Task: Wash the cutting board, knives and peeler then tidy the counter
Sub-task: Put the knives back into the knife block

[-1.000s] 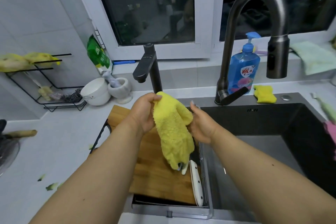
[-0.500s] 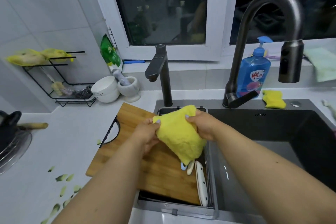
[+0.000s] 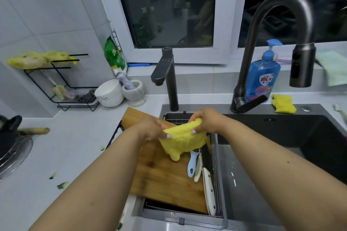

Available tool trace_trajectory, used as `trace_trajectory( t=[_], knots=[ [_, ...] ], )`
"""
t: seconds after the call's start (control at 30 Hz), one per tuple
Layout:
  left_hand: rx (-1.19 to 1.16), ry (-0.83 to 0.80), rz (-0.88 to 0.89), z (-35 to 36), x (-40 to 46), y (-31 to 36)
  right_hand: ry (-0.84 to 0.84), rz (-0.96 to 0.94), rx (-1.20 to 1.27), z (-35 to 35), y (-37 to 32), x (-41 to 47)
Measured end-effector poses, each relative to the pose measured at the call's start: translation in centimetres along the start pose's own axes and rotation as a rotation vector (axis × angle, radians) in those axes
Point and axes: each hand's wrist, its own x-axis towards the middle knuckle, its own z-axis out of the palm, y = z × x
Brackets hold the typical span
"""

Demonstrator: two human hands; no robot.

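Grey worktop is lying under a dark window; bamboo cutting board is bridging the sink's left rim, peeler and white-handled knives beside it; left hand and right hand are both pinching a yellow cloth above it.

A blue soap bottle stands at the counter's back edge, with a white bowl and stone mortar toward its back-left corner.

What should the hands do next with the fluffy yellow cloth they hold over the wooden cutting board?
Probably carry the fluffy yellow cloth left and wipe the white counter. Left hand and right hand grip it bunched above the wooden cutting board, which sits in the sink rack, while green scraps lie on the counter.
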Motion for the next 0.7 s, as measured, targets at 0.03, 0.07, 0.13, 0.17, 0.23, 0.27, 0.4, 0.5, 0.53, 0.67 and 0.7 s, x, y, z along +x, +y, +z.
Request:
trace_trajectory(
  t=[0.03, 0.07, 0.13, 0.17, 0.23, 0.27, 0.4, 0.5, 0.53, 0.67, 0.7],
  knots=[
    [0.014, 0.059, 0.018, 0.1, 0.2, 0.3, 0.011, -0.019, -0.020, 0.0, 0.0, 0.0],
    [0.022, 0.091, 0.052, 0.1, 0.3, 0.5, 0.021, -0.043, -0.020, -0.2, -0.1, -0.1],
    [-0.010, 0.115, 0.122, 0.3, 0.3, 0.9, 0.033, -0.076, 0.072, -0.7, 0.3, -0.2],
    [-0.071, 0.126, 0.141, 0.3, 0.2, 1.1, 0.035, -0.061, 0.196, -1.0, 0.7, -0.2],
    [-0.247, 0.181, 0.129, 0.8, 0.6, 1.6, 0.035, 0.014, 0.525, -1.3, 1.2, -0.5],
    [-0.314, 0.218, 0.102, 1.2, 1.0, 1.7, 0.039, 0.064, 0.687, -1.3, 1.5, -0.6],
    [-0.521, 0.197, -0.090, 4.6, 2.0, 1.7, 0.142, 0.181, 1.095, -1.2, 2.7, -1.0],
    [-0.585, 0.046, -0.231, 8.4, 0.9, 1.6, 0.253, 0.213, 1.122, -1.5, 3.9, -1.2],
    [-0.594, -0.016, -0.268, 9.7, 0.6, 1.7, 0.284, 0.228, 1.105, -1.5, 4.5, -1.1],
    [-0.592, -0.271, -0.408, 13.5, -0.1, 1.8, 0.336, 0.253, 1.106, -1.5, 5.8, -1.6],
    [-0.569, -0.286, -0.418, 14.3, -0.1, 1.9, 0.338, 0.254, 1.114, -1.5, 6.1, -1.6]
  ],
)
